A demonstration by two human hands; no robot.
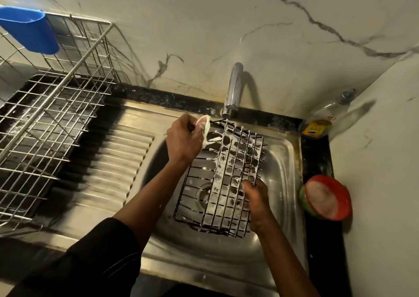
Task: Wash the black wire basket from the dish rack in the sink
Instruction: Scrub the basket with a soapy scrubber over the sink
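**While the suds are on, work every wire**

As the black wire basket (226,183) sits tilted in the sink (283,160), its far end up beneath the tap (234,88), I steady it with my right hand (256,203), fingers curled round the near right rim. My left hand (183,140) pinches a soapy white scrubber (204,126) against the far left corner.

Foam coats the middle and right wires, while the left side panel looks barer, so I judge that the scrubbing is due there. To do it well I should run the scrubber along each wire rather than across. I should also press into the crossings where grime would lodge, and turn the basket with my right hand to reach the underside.

A firm hold matters. Soapy wire is likely slippery, and the basket could slide down against the steel. Whether water is running from the tap I cannot tell.
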